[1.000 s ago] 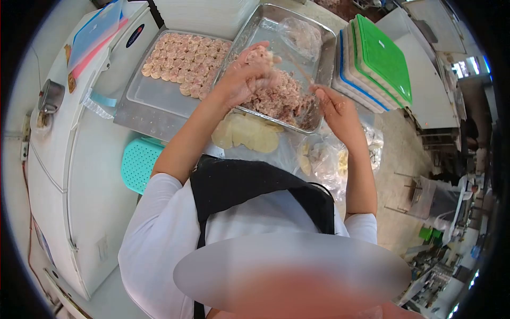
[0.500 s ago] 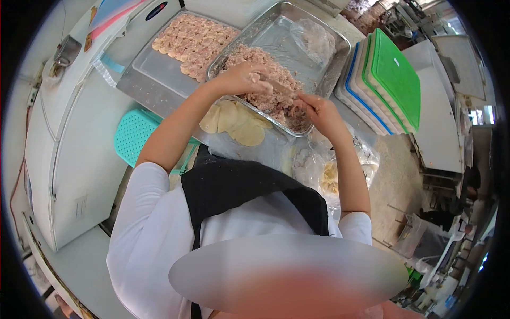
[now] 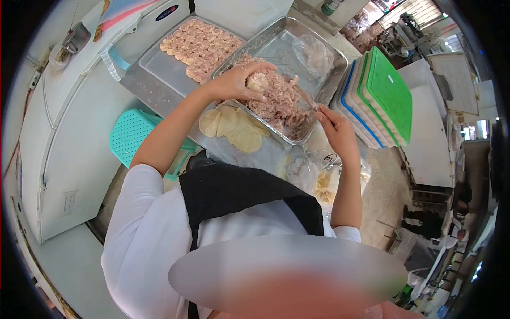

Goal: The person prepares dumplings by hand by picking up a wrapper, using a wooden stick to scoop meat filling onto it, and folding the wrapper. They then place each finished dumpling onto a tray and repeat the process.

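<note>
My left hand (image 3: pixel 237 82) cups a round dumpling wrapper (image 3: pixel 257 81) with a little filling in it, held over the near end of a metal pan (image 3: pixel 276 33). The pan holds a mound of minced meat filling (image 3: pixel 281 101). My right hand (image 3: pixel 334 125) grips a thin stick (image 3: pixel 304 97) whose tip pokes into the filling. A fan of flat round wrappers (image 3: pixel 234 125) lies on the counter just below the pan.
A steel tray (image 3: pixel 159 66) at the left carries rows of finished dumplings (image 3: pixel 202 45). Stacked lidded boxes with a green lid (image 3: pixel 388 93) stand at the right. A turquoise stool (image 3: pixel 130 141) sits below the counter. Plastic bags (image 3: pixel 324 181) lie near my right elbow.
My left hand lifted a little with the wrapper. My right hand drew back to the right and now points the stick into the filling. The view shifted slightly.
</note>
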